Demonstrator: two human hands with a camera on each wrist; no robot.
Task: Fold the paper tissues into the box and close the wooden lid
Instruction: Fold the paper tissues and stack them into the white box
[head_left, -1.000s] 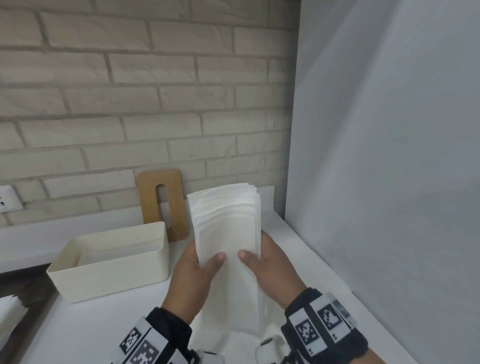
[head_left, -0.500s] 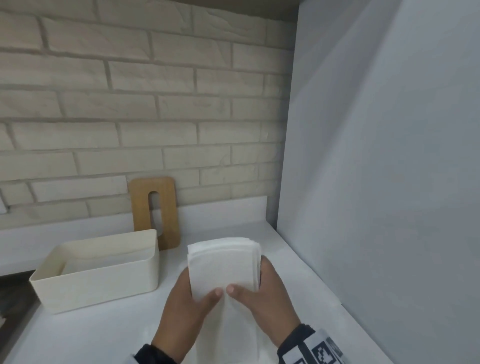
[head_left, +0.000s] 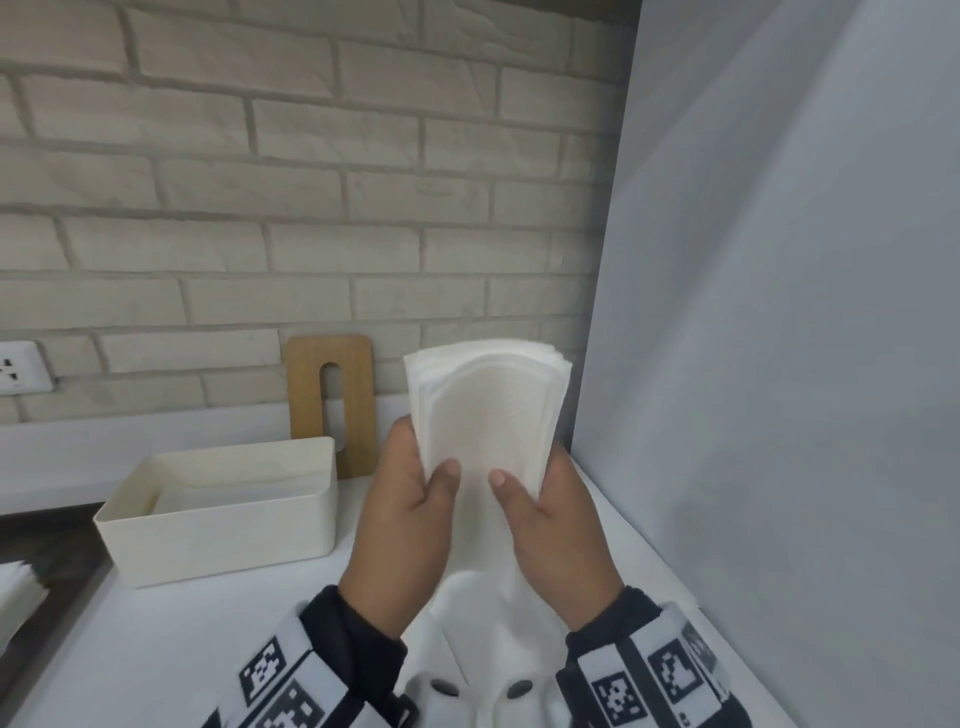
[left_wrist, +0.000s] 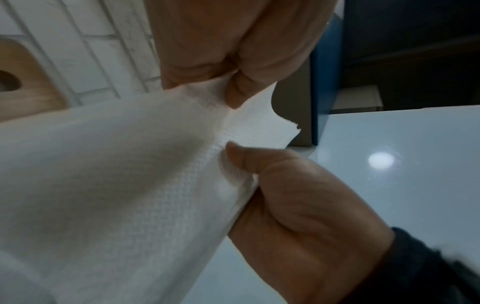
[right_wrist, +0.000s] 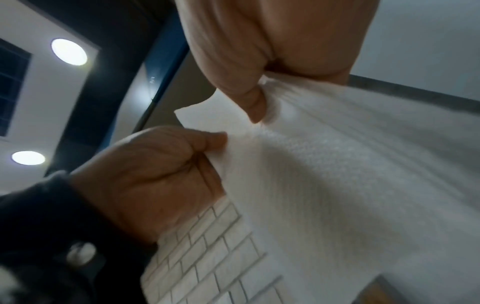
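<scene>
Your left hand (head_left: 410, 525) and right hand (head_left: 558, 530) both grip the stack of paper tissues (head_left: 488, 410), thumbs pressed on its near face and fingers curled behind, holding it upright above the white counter (head_left: 171, 644) near its right edge, beside the grey panel (head_left: 779, 364). The open cream box (head_left: 223, 509) sits left of your hands, toward the counter's back, and the wooden lid (head_left: 332, 400) leans upright against the brick wall (head_left: 311, 182) just behind it

A white stack of paper tissues (head_left: 488, 415) stands upright, right of the open cream box (head_left: 223, 512); the slotted wooden lid (head_left: 332, 400) leans behind.
</scene>
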